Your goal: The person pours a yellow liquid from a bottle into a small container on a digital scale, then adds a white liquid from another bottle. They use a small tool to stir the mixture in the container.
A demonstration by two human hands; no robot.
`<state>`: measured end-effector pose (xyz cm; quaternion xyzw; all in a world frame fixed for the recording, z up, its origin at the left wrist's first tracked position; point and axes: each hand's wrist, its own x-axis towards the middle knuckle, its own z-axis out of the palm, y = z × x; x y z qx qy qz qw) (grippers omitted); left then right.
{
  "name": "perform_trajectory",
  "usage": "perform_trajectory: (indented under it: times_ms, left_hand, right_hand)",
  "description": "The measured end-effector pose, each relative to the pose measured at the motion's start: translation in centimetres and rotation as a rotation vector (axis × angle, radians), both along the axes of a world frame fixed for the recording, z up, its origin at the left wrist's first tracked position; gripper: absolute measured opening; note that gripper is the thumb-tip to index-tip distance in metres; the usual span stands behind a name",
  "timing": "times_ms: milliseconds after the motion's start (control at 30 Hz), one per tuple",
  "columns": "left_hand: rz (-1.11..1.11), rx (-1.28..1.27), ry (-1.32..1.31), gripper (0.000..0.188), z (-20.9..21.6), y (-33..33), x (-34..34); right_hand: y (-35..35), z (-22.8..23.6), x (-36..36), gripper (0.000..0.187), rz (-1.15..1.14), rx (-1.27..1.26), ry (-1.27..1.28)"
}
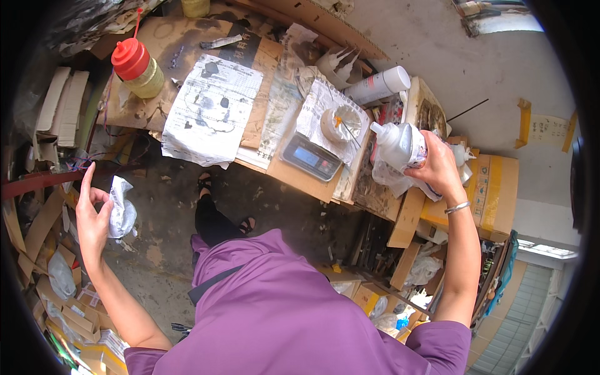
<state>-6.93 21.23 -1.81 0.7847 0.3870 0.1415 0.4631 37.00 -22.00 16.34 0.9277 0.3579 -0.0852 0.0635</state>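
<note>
My right hand [435,164] grips a whitish squeeze bottle [400,145] with a pointed nozzle, tilted toward the left, at the right end of the workbench. At far left, away from the bench, my left hand [94,217] pinches a crumpled piece of printed white paper [122,214], its index finger stretched out. Between the two hands, near the bench's front edge, stands a digital scale [310,159] with its display lit. Paper covers its plate, and a small white cup [329,128] sits there with thin sticks and something orange in it.
A red-capped squeeze bottle [139,74] stands at the bench's left. Stained printed paper [209,112] lies beside the scale. Behind the cup are a white spray can [378,85] and nozzle bottles [337,64]. Cardboard boxes [494,194] crowd the right side.
</note>
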Motion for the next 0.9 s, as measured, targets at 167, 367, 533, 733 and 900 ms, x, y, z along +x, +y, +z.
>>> perform_trajectory:
  times_ms: [167,367,533,733,900]
  left_hand:
    - [0.039,-0.030,-0.008,0.080,0.5,0.1,-0.1]
    - [0.040,-0.032,-0.004,0.080,0.2,0.1,-0.6]
    - [0.024,-0.030,-0.007,0.079,0.0,0.4,-0.6]
    - [0.021,-0.030,-0.007,0.079,-0.2,0.6,-0.1]
    - [0.028,-0.030,0.015,0.079,-0.2,0.5,0.0]
  right_hand:
    - [0.4,-0.1,0.1,0.067,0.003,-0.011,-0.007]
    - [0.5,-0.3,0.2,0.066,0.006,-0.023,0.000]
    - [1.0,0.0,0.1,0.063,0.034,-0.040,-0.012]
    - [1.4,0.3,0.2,0.063,0.057,-0.061,-0.036]
    - [1.6,0.3,0.3,0.063,0.059,-0.063,-0.043]
